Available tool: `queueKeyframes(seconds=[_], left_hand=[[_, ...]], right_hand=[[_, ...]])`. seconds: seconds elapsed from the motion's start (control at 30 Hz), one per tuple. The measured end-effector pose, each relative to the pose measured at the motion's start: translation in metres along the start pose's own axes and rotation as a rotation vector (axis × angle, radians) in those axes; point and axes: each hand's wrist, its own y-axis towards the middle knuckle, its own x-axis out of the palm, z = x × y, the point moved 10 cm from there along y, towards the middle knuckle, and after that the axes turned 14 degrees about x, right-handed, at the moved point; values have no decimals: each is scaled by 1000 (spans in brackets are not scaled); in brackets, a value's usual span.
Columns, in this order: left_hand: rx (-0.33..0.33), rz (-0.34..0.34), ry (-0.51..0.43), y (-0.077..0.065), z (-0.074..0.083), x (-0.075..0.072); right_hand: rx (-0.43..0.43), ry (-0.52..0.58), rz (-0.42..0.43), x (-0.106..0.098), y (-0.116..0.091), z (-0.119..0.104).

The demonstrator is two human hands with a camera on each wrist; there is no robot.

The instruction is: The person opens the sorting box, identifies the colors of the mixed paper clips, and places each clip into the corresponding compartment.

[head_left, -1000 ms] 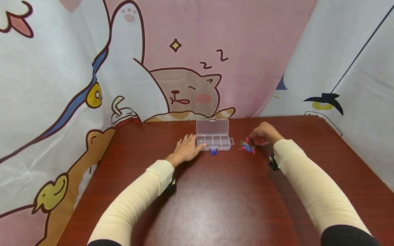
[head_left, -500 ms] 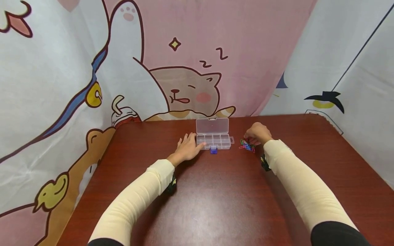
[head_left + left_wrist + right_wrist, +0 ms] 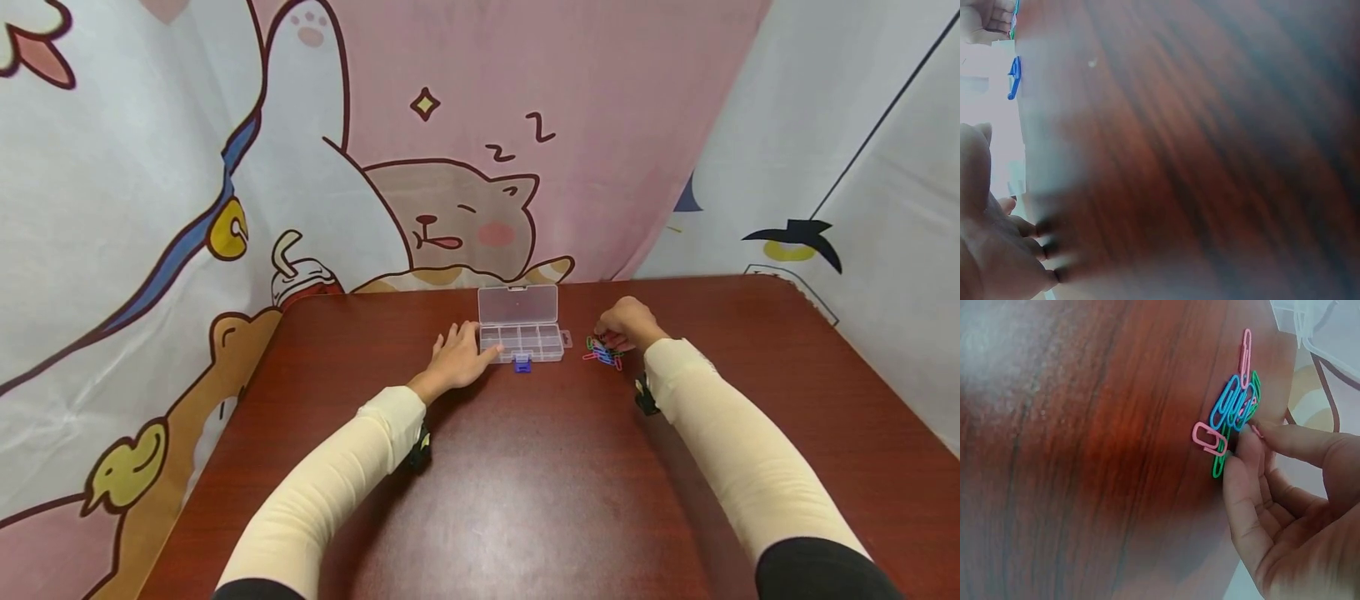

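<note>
A clear plastic compartment box (image 3: pixel 521 342) stands at the far middle of the table, lid raised and blue latch (image 3: pixel 1015 78) toward me. My left hand (image 3: pixel 454 358) rests against the box's left end, fingers spread and thumb along its front corner. Right of the box lies a small pile of pink, blue and green paper clips (image 3: pixel 1232 406). At the back right of that pile is my right hand (image 3: pixel 628 323). Its thumb and index finger pinch a pink paper clip (image 3: pixel 1257 431), mostly hidden by the fingertips; the other fingers are curled.
The brown wooden table (image 3: pixel 480 483) reaches back to a cartoon-printed cloth (image 3: pixel 465 125) hanging behind it. The box's upright lid (image 3: pixel 517 305) stands close to that cloth. A small hang tab (image 3: pixel 566 338) juts from the box toward the clips.
Over the last second my right hand has moved left onto the back of the pile, and its fingertips have closed on a pink paper clip. My left hand has stayed at the box.
</note>
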Motion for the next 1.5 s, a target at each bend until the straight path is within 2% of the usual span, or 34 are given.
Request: queueKeyframes(seconds=[0.17,0.37,0.57,0.77,1.03,1.5], left_hand=[[5,9,-6,-1,1,-1],[10,3,-2,-1,-1,0],[5,-13,-2,0,-2,2],[-10,-15,15,0,-2,2],[-3,-17,9,0,-2,3],[-2,-31,-3,0,-3,4]], right_hand=[[31,136,-109,6,1,4],[71,322,-331,23,-1,-2],[75,389,-456,36,-10,-13],[44,393,-481,46,-20,-31],[42,380,-490,62,-30,-46],[44,371,-482,70,-29,-50]])
